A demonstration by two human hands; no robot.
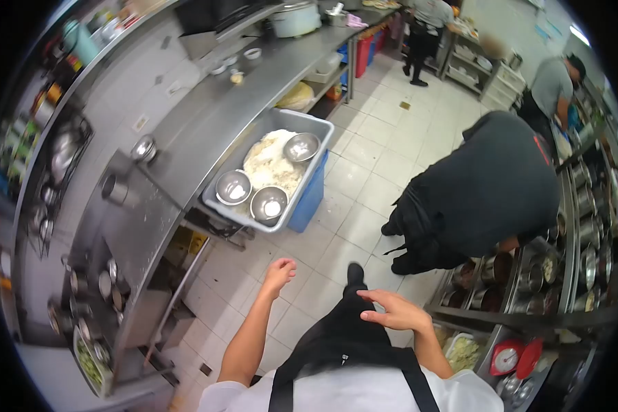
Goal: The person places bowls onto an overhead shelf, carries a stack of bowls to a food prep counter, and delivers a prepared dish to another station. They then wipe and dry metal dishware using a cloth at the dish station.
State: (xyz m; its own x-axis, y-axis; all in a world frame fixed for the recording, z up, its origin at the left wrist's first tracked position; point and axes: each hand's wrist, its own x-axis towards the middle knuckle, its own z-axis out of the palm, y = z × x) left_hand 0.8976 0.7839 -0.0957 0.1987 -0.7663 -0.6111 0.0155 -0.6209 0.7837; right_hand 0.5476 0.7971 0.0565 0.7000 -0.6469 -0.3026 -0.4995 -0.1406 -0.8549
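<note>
L hand (279, 276) is hovering empty, fingers loosely curled, nearer than empty, wide-spread R hand (395, 310) to the grey tub (309, 185) w/ white powder (271, 161), which is sitting ahead, long axis running away alongside the steel ctr (216, 134).

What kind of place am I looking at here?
Most likely a commercial kitchen: there's a long stainless steel counter, metal bowls in a gray tub of white, flour-like powder, and co-workers in dark aprons.
</note>
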